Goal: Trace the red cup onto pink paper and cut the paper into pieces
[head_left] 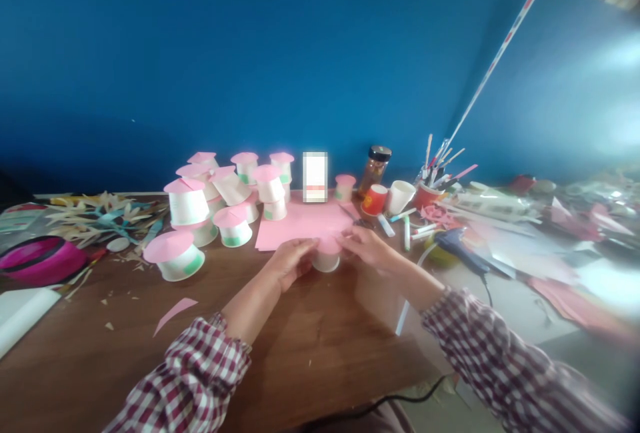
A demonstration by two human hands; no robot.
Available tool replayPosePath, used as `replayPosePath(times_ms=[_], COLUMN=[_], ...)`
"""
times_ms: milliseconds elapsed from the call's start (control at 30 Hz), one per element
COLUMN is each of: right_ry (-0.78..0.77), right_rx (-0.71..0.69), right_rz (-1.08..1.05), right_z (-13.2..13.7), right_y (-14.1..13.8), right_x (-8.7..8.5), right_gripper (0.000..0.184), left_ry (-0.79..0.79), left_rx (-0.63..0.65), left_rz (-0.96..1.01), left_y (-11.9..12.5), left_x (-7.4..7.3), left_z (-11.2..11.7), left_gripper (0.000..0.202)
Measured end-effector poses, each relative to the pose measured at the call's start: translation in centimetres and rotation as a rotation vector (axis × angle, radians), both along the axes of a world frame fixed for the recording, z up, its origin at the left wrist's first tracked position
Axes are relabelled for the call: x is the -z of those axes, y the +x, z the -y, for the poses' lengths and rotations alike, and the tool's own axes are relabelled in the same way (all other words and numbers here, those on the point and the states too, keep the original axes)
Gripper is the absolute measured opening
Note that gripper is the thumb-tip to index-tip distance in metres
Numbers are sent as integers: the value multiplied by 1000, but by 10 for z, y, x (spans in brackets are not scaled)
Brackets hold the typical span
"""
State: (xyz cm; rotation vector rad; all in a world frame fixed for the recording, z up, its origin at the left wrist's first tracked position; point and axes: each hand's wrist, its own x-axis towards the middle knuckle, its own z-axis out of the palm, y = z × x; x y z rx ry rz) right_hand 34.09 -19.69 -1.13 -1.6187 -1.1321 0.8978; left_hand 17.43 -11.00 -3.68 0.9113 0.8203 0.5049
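In front of me a small upside-down white paper cup [326,263] stands on the brown table, with a pink paper cone [329,243] on top like a roof. The fingers of my left hand [294,262] are closed on the cone's left edge. From the other side, my right hand [369,249] pinches its right edge. Directly behind lie sheets of pink paper [295,219], with scissors [356,218] resting on them. To the left are several cups with pink tops [233,226], some of them stacked.
A phone-like white screen [315,176], a dark-lidded jar [376,169], a red cup [374,200] and a white cup [401,197] stand behind. At right lie markers [407,233] and a blue glue gun [461,251] with a cord. Wood strips [110,219] pile up left.
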Motion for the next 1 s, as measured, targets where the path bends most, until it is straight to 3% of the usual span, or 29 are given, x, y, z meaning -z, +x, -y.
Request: replayPosePath(times_ms=[600, 767, 867, 1000], right_ry=[-34, -74, -71, -47], right_rx=[-36, -72, -107, -109], right_rz=[49, 101, 166, 309], right_z=[4, 10, 10, 3], right_y=[2, 16, 16, 4], right_x=[-2, -4, 3, 21], right_gripper=[35, 45, 55, 49], left_ry=[29, 64, 127, 267], left_rx=[0, 3, -35, -101], left_rz=[-28, -34, -53, -82], left_y=[0, -6, -13, -25], left_x=[-3, -4, -3, -1], left_z=[1, 0, 7, 30], left_gripper=[31, 35, 35, 34])
